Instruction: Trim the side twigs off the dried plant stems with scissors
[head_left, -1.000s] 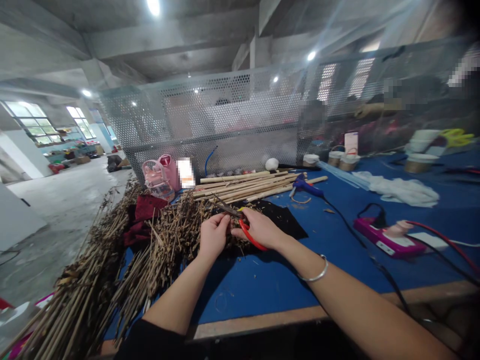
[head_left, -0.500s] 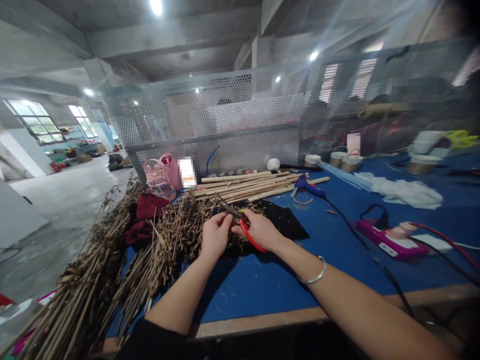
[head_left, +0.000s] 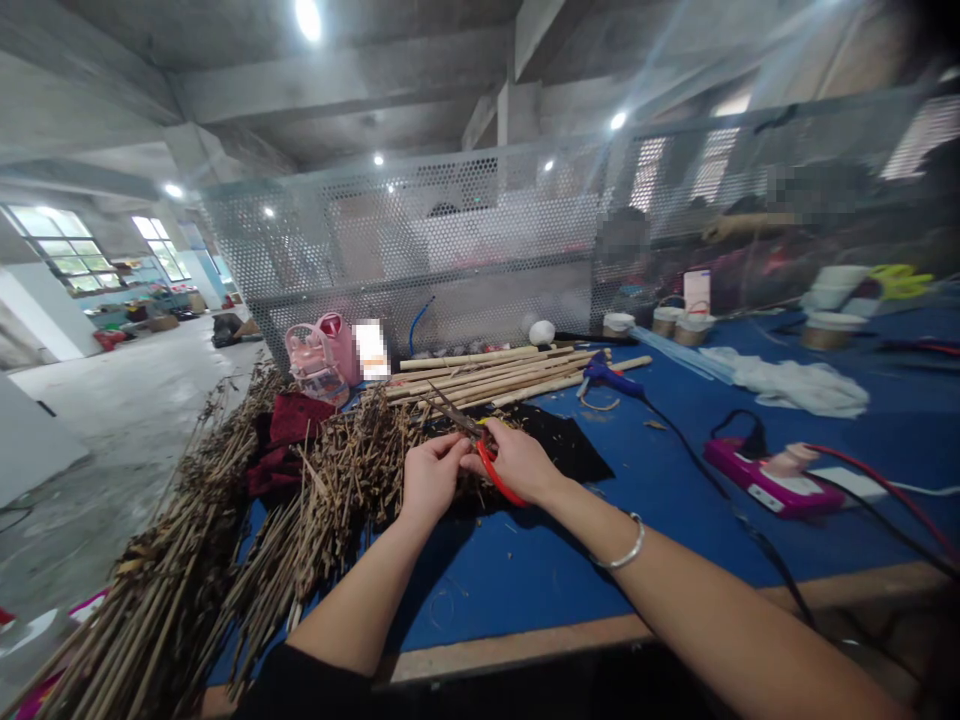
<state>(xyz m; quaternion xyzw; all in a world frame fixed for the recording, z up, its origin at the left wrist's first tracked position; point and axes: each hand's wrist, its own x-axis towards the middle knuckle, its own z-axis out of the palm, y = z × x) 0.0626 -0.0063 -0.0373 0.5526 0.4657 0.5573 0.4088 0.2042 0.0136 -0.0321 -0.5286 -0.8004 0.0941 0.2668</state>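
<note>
My right hand (head_left: 516, 462) is closed round the red handles of a pair of scissors (head_left: 491, 468), whose blades point up and to the left. Close beside it, my left hand (head_left: 433, 474) has its thumb and fingers pinched together near the blades. What lies in that pinch is too small to make out. Under and behind both hands is a black cloth (head_left: 574, 448) scattered with plant bits. A heap of dry brown stalks (head_left: 352, 470) lies just left of my left hand.
A larger bundle of dry stalks (head_left: 172, 540) hangs over the left table edge. Pale wooden sticks (head_left: 487, 375) lie behind my hands. To the right are a blue glue gun (head_left: 611, 376), a purple power strip (head_left: 772, 478) with cables and a white cloth (head_left: 802, 385). A perforated metal screen (head_left: 420, 250) stands behind.
The view has shifted slightly. Both hands stay in nearly the same place, and the scissor blades look a little farther apart than before.
</note>
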